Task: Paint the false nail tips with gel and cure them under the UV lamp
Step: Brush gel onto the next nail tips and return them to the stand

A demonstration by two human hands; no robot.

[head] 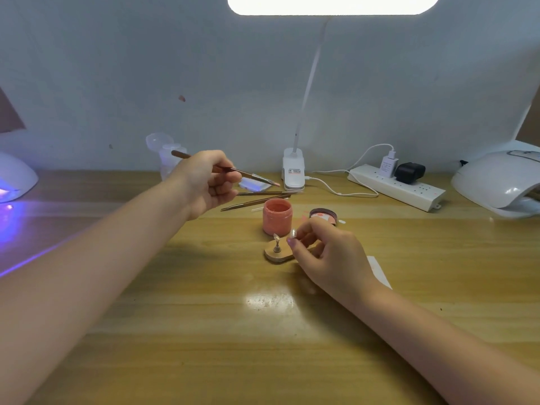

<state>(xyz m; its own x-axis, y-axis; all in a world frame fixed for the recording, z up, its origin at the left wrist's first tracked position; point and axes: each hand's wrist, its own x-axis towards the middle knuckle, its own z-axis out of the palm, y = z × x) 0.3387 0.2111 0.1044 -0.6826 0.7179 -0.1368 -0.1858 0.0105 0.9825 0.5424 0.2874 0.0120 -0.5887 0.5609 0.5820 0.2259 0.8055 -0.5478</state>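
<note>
The small clear false nail tip [293, 233] sat pinched between the thumb and fingertips of the right hand [327, 255], just above the right end of the oval wooden holder base [277, 255]. A second nail tip on a short metal stand [276, 244] stood upright on the base, just left of the pinched one and apart from the fingers. The right hand's fingers were curled narrowly inward around the tip; the forearm came in from the lower right, low over the yellow wooden table [233, 331].

The left hand [209, 182] was raised above the table, forearm reaching in from the lower left. Its fingers were curled around a brown-handled thin brush [230, 170], held like a pen, the bristle end pointing right and slightly down, clear of everything.

The open pink gel jar [277, 216] stood just behind the base, between the two hands. Its dark round lid [323, 215] lay just right of it. Two long thin metal tools [260, 197] lay behind the jar.

A white UV lamp lit violet [14, 178] stood at the far left; a second white dome lamp [496, 179] at the far right. A white power strip [397, 187] and a clip-on desk lamp [293, 169] stood by the wall.
</note>
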